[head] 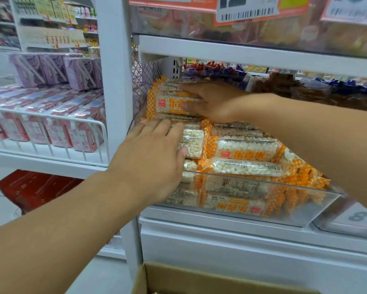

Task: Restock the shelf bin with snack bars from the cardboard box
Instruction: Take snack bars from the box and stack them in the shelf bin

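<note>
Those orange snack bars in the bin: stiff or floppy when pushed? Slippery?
The snack bars probably stay fairly stiff: each shows as a straight block of puffed grains. Likely light for their size, being puffed. The glossy clear wrap suggests they slide easily; the stack the right hand grips and the left hand steadies could shift.

pink drink cartons (51,124), purple cartons (57,71), red crate (36,189), price tag (247,7)
</note>
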A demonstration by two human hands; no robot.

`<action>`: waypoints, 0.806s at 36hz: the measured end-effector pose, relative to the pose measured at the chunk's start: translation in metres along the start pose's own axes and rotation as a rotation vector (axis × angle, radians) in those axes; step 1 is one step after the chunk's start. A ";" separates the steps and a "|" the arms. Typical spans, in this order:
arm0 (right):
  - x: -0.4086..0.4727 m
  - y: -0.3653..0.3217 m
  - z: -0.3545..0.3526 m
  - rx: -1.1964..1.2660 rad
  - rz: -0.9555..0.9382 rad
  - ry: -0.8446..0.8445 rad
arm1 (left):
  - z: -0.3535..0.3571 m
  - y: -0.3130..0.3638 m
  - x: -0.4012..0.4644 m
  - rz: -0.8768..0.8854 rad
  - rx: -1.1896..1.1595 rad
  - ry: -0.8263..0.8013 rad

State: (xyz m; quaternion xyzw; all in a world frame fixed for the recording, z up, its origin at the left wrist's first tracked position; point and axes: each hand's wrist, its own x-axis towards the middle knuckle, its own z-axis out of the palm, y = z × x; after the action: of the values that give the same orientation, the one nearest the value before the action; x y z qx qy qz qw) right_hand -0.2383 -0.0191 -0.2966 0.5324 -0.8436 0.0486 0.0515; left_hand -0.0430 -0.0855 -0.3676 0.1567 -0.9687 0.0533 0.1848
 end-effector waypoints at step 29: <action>-0.159 0.024 -0.017 0.156 -0.117 0.246 | -0.019 0.044 -0.005 0.068 -0.579 0.121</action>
State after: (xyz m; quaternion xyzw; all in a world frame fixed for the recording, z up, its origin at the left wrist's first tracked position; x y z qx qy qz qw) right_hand -0.1911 0.1358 -0.3027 0.5730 -0.7921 0.1759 0.1155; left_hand -0.0461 -0.0398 -0.3537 0.0614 -0.9356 -0.2099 0.2772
